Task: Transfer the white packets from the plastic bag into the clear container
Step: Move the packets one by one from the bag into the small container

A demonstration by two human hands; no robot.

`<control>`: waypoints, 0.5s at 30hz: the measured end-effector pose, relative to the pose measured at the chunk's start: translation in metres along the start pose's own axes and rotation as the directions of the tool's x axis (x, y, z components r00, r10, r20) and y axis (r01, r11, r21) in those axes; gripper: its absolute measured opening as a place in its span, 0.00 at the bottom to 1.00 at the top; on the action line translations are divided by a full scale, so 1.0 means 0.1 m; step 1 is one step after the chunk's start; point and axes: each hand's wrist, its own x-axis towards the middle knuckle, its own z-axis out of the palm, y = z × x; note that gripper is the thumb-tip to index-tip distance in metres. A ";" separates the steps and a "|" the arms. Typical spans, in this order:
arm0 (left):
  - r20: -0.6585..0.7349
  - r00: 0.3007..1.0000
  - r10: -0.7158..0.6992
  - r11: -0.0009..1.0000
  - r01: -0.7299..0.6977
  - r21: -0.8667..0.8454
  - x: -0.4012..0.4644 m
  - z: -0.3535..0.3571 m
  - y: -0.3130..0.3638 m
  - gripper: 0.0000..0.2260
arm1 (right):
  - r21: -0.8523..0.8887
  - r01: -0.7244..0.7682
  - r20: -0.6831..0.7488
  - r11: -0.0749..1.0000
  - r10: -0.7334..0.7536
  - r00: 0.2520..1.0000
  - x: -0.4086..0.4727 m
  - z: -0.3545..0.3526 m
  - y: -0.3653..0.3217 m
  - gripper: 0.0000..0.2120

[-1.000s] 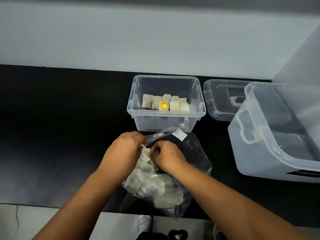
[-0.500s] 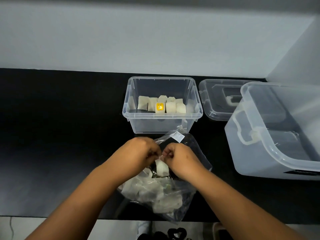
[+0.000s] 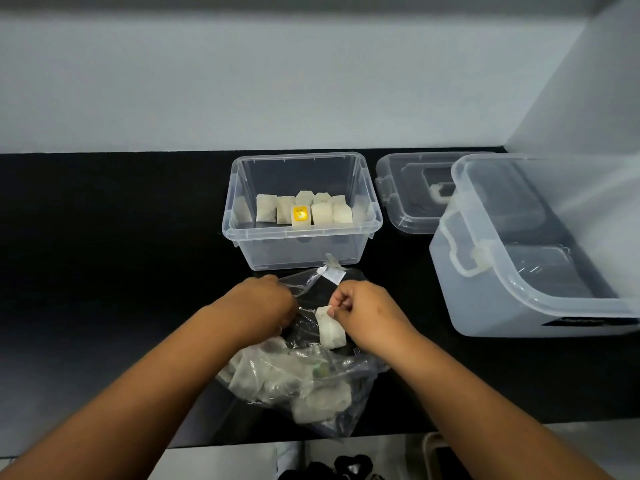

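Note:
A crumpled clear plastic bag (image 3: 304, 386) with several white packets inside lies at the black counter's front edge. My right hand (image 3: 367, 311) pinches one white packet (image 3: 330, 329) by its top corner, and the packet hangs just above the bag's mouth. My left hand (image 3: 261, 308) grips the bag's left rim with curled fingers, holding the mouth apart. Behind the bag stands the small clear container (image 3: 301, 244), with several white packets standing in a row inside, one with a yellow label (image 3: 300, 214).
A large clear tub (image 3: 540, 271) tilts at the right, close to my right hand. A clear lid (image 3: 408, 195) lies flat behind it, beside the container. A grey wall runs behind the black counter (image 3: 104, 254); its front edge is just below the bag.
My hands drew apart at the bag's mouth. My right hand lifted one white packet out of the bag; my left hand stayed on the bag's rim.

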 end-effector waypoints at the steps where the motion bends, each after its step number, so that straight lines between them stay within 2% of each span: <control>1: -0.015 1.000 0.006 0.999 -0.006 -0.046 0.01 0.00 -0.02 0.06 | 0.000 -0.001 -0.007 1.000 0.001 1.000 -0.01 -0.01 0.00 0.04; 5: -0.092 0.994 0.057 0.951 -0.082 -0.297 0.09 0.04 0.01 0.04 | -0.048 0.015 -0.068 0.999 -0.018 0.998 -0.04 -0.07 0.04 0.04; 9: -0.093 0.995 0.047 0.876 -0.086 -0.475 0.14 0.10 0.07 0.11 | -0.131 0.018 -0.124 0.991 -0.035 0.992 -0.04 -0.10 0.07 0.04; 11: -0.123 0.992 -0.014 0.881 -0.045 -0.471 0.13 0.10 0.03 0.13 | -0.153 0.027 -0.141 0.988 -0.049 0.989 -0.04 -0.11 0.09 0.04; 15: -0.144 0.981 -0.127 0.936 0.070 -0.345 0.06 0.12 -0.10 0.10 | -0.149 0.033 -0.130 0.988 -0.053 0.990 -0.06 -0.12 0.10 0.05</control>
